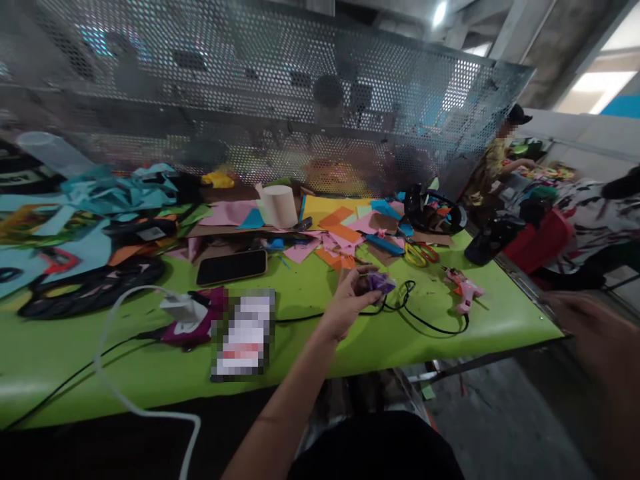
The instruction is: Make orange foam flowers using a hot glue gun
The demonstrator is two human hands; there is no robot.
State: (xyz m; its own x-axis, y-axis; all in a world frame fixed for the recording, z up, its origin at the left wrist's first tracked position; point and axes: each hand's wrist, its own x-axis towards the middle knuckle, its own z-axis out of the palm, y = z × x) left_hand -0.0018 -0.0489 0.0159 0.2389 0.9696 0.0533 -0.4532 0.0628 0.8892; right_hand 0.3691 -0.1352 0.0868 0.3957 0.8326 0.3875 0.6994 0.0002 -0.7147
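My left hand point(350, 297) is closed, its thumb and fingers around a small purple crumpled piece point(383, 283) that looks like folded paper or wrapping. It is just above the green tabletop point(300, 363), over a black cord. At the far right, past the table's edge, is my right hand point(585, 320), smeared by motion; its fingers cannot be made out. Between the hands lies a pink glue gun point(466, 292) with its black cord looping toward my left hand. Behind that are scissors with yellow and orange handles point(423, 253).
A dark phone point(233, 267), a second phone point(244, 337) and a purple power strip point(193, 327) with a white charger lie left. Coloured paper scraps point(340, 230) and a white roll point(279, 207) lie before a perforated metal panel point(280, 80). A person point(493, 160) is at the right.
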